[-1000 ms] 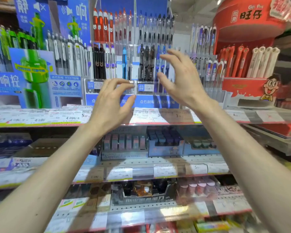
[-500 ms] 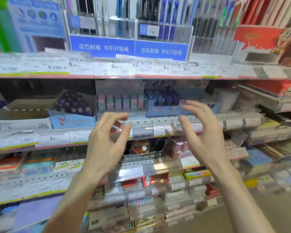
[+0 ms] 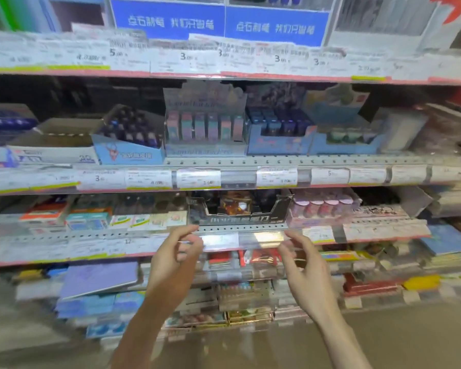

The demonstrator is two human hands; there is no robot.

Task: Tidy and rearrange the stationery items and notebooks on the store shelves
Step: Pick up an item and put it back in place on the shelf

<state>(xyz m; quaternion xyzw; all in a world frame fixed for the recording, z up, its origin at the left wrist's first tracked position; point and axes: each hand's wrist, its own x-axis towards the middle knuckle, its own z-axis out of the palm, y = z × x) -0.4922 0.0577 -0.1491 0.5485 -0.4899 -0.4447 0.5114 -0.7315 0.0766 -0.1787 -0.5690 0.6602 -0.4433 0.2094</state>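
Head view: both hands reach up at the black box (image 3: pixel 240 213) on the third shelf (image 3: pixel 357 231). Left hand (image 3: pixel 175 251) and right hand (image 3: pixel 302 258) are loosely curled, holding nothing. Best to grab both box ends and slide it straight.

Shelf front rail (image 3: pixel 250 162): grey perforated metal, matt. Price-tag strip (image 3: pixel 240 239) along the third shelf edge: clear glossy plastic, glare over the paper labels behind it. Black display tray (image 3: pixel 240 218): printed cardboard, low sheen. Pale blue display box (image 3: pixel 129 155): matt cardboard. Purple notebook (image 3: pixel 99 278): smooth matt cover. Lower packs (image 3: pixel 250 315): shiny film wrap.
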